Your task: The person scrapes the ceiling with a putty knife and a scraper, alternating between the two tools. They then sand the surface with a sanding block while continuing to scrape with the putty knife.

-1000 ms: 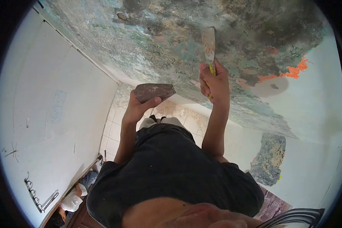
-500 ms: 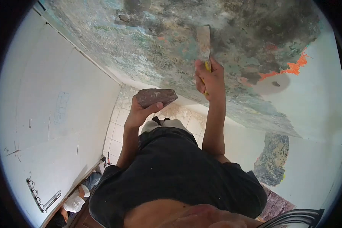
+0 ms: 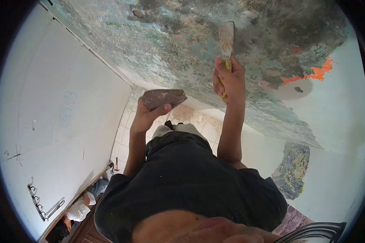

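Observation:
A brown, dusty block-like piece [image 3: 163, 98] is gripped in my left hand [image 3: 145, 117], its thumb across the lower edge and its fingers hidden behind. My right hand [image 3: 231, 81] is wrapped round the yellow handle of a putty knife [image 3: 226, 38]. The knife's whitish, smeared blade points up, over the mottled grey-green wall patch [image 3: 182, 48]; whether its tip touches the surface cannot be made out. The piece in my left hand is below and left of the knife, apart from it.
Orange edging [image 3: 320, 73] borders the stripped patch at right. A white wall [image 3: 48, 101] with a hook rack [image 3: 37, 204] stands left. A hammer [image 3: 117, 164] is on the tiled floor [image 3: 123, 152]. Another person [image 3: 79, 210] is at the lower left.
The putty knife and my right hand have shifted slightly up and right in view. My left hand with the brown piece has moved slightly up and left. The camera view has shifted a little.

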Motion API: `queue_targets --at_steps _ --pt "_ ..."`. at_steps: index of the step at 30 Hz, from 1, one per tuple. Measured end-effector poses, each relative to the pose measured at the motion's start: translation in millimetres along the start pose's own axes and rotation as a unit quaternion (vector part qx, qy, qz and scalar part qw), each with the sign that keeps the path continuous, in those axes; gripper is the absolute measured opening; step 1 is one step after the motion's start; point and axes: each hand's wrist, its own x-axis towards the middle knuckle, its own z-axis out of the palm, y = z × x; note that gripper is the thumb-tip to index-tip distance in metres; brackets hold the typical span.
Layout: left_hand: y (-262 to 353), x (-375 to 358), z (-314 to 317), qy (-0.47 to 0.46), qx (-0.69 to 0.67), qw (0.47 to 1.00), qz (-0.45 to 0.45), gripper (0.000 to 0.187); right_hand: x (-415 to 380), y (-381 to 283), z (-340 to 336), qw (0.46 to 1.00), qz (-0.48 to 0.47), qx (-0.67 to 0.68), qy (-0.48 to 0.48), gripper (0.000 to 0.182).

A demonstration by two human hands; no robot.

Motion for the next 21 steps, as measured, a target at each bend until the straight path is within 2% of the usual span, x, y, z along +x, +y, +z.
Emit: queue_targets --at_steps 12,15,18,21 --pt "-9 0 0 -0.004 0.008 1.0 -0.029 0.033 0 -3 -2 1.0 0.012 -0.028 0.0 0.017" --pt "-6 1 4 -0.015 -0.014 1.0 -0.014 0.032 -2 -2 4 0.999 0.013 -0.018 0.027 0.016" --pt "-9 1 4 -0.016 -0.004 1.0 0.007 0.032 -5 -5 -6 1.0 0.012 -0.028 -0.001 0.016" --pt "-11 1 4 -0.013 -0.015 1.0 -0.024 0.033 -3 -9 1 1.0 0.011 -0.023 0.001 0.016"
